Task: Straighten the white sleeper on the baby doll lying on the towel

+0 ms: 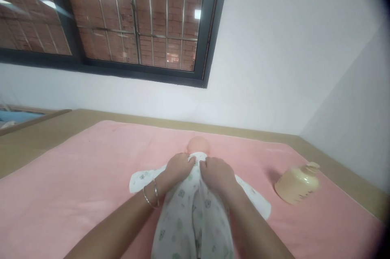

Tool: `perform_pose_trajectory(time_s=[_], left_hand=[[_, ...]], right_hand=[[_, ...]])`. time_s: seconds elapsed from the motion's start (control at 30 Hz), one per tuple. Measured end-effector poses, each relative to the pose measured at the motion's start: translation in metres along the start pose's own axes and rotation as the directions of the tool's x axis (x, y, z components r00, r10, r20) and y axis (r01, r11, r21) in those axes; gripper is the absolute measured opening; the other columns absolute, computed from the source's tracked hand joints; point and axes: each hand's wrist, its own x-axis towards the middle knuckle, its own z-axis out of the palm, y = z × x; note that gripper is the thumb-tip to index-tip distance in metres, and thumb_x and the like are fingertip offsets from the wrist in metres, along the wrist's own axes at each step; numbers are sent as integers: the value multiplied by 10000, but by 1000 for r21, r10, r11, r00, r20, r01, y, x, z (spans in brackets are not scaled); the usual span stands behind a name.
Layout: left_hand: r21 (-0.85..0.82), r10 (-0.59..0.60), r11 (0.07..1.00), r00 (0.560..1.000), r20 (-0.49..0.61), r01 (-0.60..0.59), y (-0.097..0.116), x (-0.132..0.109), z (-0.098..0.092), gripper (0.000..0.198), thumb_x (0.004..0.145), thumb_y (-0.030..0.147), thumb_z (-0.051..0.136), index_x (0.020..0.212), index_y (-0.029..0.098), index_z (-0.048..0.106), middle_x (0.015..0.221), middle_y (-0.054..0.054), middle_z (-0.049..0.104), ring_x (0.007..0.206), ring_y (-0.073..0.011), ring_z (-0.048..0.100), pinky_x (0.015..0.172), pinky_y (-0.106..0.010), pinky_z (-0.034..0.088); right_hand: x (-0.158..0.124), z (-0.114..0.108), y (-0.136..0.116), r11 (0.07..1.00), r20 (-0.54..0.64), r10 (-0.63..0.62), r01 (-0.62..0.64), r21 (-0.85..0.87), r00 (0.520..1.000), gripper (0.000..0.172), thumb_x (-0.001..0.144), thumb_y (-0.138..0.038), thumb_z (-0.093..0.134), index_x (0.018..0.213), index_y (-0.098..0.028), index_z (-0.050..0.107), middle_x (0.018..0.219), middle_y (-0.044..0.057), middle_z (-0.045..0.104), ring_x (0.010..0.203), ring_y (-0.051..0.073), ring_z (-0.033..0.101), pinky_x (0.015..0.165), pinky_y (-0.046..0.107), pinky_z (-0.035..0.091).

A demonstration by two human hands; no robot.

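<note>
A baby doll [198, 144] lies on a pink sheet [91, 178], its smooth head pointing to the wall. White clothing with small grey and green prints, a baby garment [179, 218], covers its body, with sleeves spread to both sides. My left hand [179, 165], with bracelets at the wrist, is closed on the garment just below the head. Right beside it, my right hand [217, 171] pinches the other side near the neckline. The doll's body is hidden under the cloth and my hands.
A cream bottle [297, 184] with a narrow top stands tilted in view on the sheet at the right. Around the sheet shows a tan tabletop edge [258, 134]. Behind are a white wall [274, 48] and a dark-framed window [202, 76] with bars outside.
</note>
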Motion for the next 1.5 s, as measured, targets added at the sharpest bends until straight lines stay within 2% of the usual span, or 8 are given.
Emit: perform_pose_trajectory(time_s=[0.13,0.2,0.27,0.33,0.47,0.67,0.93,1.5], left_hand=[[114,165,983,970,-176,-147,5,-4,5,371,922,285,303,774,153,616,834,-89,643,805,-194,562,761,-305,405],[142,174,979,958,-229,-144,8,-5,8,342,913,273,321,779,154,613,851,-94,642,833,-202,559,791,-316,401],[112,95,991,977,-190,-75,8,-4,8,370,917,308,313,753,155,608,817,-93,643,785,-198,570,740,-307,409],[68,15,998,995,-95,-8,5,-2,5,434,925,357,277,732,156,610,787,-92,648,734,-191,580,676,-292,408],[12,0,1000,1000,9,0,-1,1,0,499,920,459,253,761,168,627,814,-84,671,745,-197,599,654,-283,407],[-21,-53,998,998,-14,53,-3,2,5,556,878,605,263,883,193,636,892,-79,684,812,-230,614,686,-309,416],[-32,-70,997,997,-43,69,-4,4,9,524,886,566,269,826,185,624,847,-79,675,771,-222,598,659,-304,391],[-4,-68,998,996,-65,68,-4,5,10,498,884,549,278,804,187,610,835,-74,669,754,-218,589,632,-293,369]], right_hand=[[8,2,4,998,54,21,-24,51,998,530,919,-432,237,967,-130,669,1008,174,662,927,288,613,760,369,432],[16,4,11,989,131,30,-49,140,991,579,923,-466,210,999,-116,665,1062,179,652,956,280,611,766,349,436],[18,4,13,984,146,17,-43,175,989,595,926,-481,204,1012,-111,662,1081,181,647,970,273,609,775,338,436],[12,3,9,992,70,-8,-1,123,998,575,927,-472,214,996,-120,664,1047,179,654,954,279,609,783,355,431],[4,1,-2,999,-3,-19,19,44,1000,550,922,-469,237,986,-130,666,993,178,660,942,298,604,792,390,421],[28,11,16,976,179,42,-79,202,983,644,912,-532,183,1080,-127,654,1136,176,626,1021,290,586,814,378,427],[29,22,20,977,79,92,-105,186,993,674,890,-581,185,1009,-132,674,1038,172,657,946,293,607,772,378,441],[29,24,21,974,91,97,-113,196,991,685,898,-577,173,1052,-132,671,1069,172,647,974,282,593,776,348,425]])
